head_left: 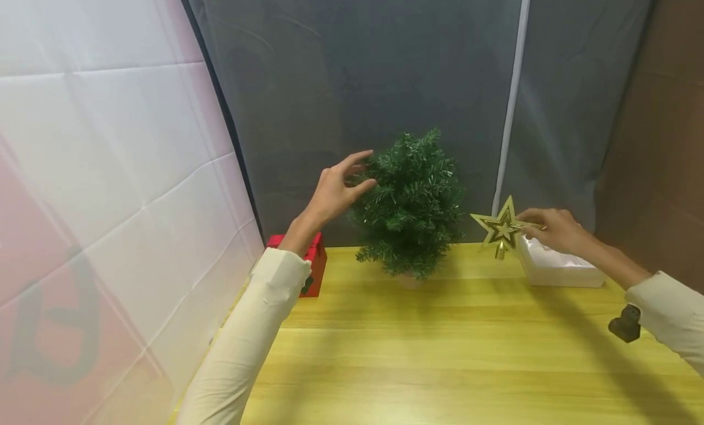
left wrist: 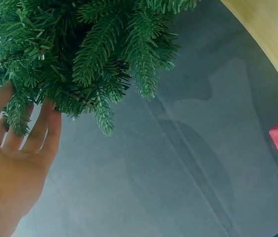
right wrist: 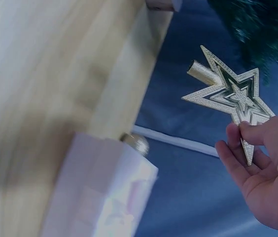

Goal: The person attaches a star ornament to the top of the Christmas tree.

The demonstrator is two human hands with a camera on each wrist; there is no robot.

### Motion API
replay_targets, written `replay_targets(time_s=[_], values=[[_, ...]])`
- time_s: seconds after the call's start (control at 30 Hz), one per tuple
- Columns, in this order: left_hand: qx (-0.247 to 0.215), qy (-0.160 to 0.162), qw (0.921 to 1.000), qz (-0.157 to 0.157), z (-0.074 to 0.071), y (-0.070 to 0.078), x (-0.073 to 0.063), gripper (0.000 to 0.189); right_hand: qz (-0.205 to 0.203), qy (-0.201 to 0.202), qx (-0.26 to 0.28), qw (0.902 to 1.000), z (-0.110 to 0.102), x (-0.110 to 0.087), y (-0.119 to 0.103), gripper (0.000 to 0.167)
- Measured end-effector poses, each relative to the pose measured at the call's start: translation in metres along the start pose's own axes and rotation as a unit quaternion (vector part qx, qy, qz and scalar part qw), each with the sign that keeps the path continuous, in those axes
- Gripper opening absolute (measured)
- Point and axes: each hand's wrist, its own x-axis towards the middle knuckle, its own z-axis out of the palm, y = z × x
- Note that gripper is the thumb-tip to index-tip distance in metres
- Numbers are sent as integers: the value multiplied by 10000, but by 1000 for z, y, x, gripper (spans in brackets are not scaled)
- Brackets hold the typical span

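Note:
A small green artificial Christmas tree point(head_left: 409, 199) stands upright at the back of the table. My left hand point(head_left: 338, 189) is at its upper left side, fingers spread and loosely bent; in the left wrist view the fingertips point(left wrist: 54, 118) are among the outer branches. Off to the tree's right, my right hand point(head_left: 558, 229) pinches one point of a gold star tree topper point(head_left: 502, 226) between thumb and fingers. The star's short tubular socket point(right wrist: 203, 73) shows in the right wrist view and hangs downward in the head view.
A red gift box point(head_left: 316, 269) stands left of the tree, partly behind my left forearm. Below my right hand is a white box point(head_left: 566, 277), with a gold ball point(right wrist: 136, 143) at its edge. A grey curtain point(head_left: 352, 64) hangs behind the yellow wooden table point(head_left: 429, 358); a white panel point(head_left: 110, 144) stands left.

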Motion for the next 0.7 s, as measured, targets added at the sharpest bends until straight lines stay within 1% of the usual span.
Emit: replay_targets(time_s=[0.1,0.2,0.3,0.5,0.7], values=[[48,9,10000,-9,0,0,1,61,122,2,-142,9998,-18,6,-4,31],[111,15,9999,-61,-1,-1,1,61,69,94,-326,9994,-34,13,-9,29],[101,24,9999,-87,-2,-1,0,61,21,300,-482,9984,-49,19,-18,29],[-17,97,9999,-89,-3,-3,-3,61,-61,655,-621,9959,-75,34,-37,29],[-89,105,9999,-75,1,-3,-3,62,-43,735,-952,9927,-102,43,-50,29]])
